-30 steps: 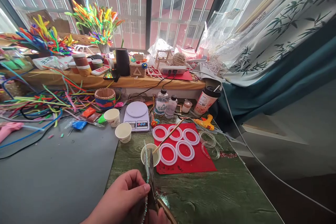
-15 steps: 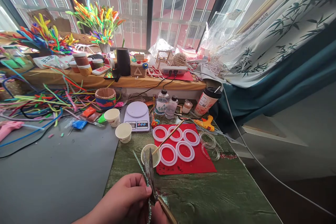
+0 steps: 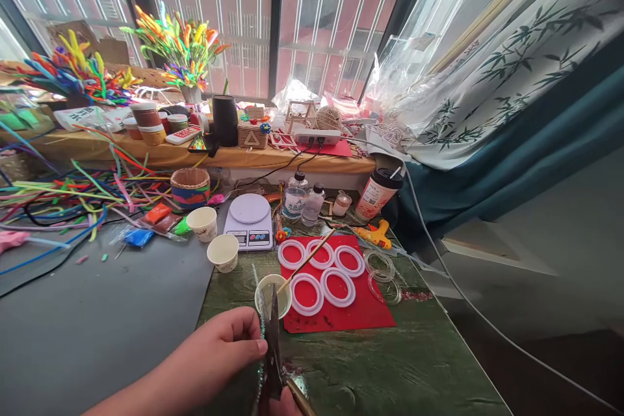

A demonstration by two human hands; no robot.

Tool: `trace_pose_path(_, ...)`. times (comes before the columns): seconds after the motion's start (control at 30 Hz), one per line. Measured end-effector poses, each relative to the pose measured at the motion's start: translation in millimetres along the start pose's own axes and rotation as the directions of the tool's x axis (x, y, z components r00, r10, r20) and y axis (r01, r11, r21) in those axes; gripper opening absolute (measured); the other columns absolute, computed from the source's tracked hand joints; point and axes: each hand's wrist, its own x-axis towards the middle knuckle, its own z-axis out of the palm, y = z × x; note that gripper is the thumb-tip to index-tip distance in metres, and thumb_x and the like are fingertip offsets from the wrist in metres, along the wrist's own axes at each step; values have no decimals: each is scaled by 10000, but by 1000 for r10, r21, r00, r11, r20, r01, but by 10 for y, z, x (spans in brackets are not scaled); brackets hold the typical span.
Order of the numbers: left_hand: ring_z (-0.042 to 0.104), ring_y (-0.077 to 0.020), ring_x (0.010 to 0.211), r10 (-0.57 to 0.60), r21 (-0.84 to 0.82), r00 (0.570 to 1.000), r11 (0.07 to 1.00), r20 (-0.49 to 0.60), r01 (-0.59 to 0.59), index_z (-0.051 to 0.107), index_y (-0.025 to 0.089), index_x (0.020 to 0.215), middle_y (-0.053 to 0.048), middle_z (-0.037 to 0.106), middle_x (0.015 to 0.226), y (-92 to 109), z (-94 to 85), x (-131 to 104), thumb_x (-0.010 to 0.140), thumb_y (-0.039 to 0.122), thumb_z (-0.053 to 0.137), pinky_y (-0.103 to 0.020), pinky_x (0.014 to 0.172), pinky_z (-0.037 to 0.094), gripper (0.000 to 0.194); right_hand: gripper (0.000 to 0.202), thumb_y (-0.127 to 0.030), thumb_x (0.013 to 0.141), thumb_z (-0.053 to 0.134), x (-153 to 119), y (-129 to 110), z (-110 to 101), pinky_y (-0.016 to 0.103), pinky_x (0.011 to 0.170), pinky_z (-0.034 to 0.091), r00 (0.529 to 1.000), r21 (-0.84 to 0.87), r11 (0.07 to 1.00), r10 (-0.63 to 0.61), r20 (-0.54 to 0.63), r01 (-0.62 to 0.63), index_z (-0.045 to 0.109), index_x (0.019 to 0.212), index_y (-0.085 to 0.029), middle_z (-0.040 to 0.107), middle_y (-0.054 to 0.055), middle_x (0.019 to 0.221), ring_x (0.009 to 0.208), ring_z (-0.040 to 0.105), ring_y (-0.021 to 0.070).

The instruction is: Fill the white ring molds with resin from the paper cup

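Note:
My left hand (image 3: 228, 348) is closed, pinching a thin glittery green tinsel-like strand (image 3: 260, 370) that runs upward past the thumb and down below it. At the bottom edge, my right hand (image 3: 285, 404) grips a pair of scissors (image 3: 275, 344); only part of that hand shows. The scissor blades point away from me, slightly apart, right beside the strand. Behind their tips stands a paper cup (image 3: 286, 307) with clear liquid and a wooden stick (image 3: 312, 258) leaning in it. Green glitter (image 3: 298, 382) lies on the table near the scissors.
White ring molds (image 3: 307, 294) rest on a red sheet (image 3: 361, 320), with clear rings (image 3: 385, 285) to the right. Further back are a kitchen scale (image 3: 249, 221), two paper cups (image 3: 223, 253), bottles (image 3: 295, 196), a lidded drink cup (image 3: 377, 195) and a yellow glue gun (image 3: 377, 234).
Both hands, with the strand and scissors, have shifted slightly left in view. The scissor blades look a little closer together. The whole scene has shifted a little left and down.

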Motion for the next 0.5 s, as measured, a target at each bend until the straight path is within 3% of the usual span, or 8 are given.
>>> trace_pose_path(0.27,422,-173,721,-54,121,998,991,19,51,537,263,705,54,529,706,65,-10,74,649,505,731,-299,682,309,315,387,-423,1108,808,272,106,202,493,976,713,1000,1,1000,1,-27,-1,743,1438,-230,764,113,1442,1214,786,310)
trace_pose_path(0.5,394,-148,667,-93,86,994,992,61,88,530,259,698,66,511,673,-6,19,171,617,493,722,-304,651,276,313,395,-417,1117,796,176,96,95,501,990,711,999,-2,999,32,-20,-32,735,1449,-211,760,119,1450,1203,789,300)
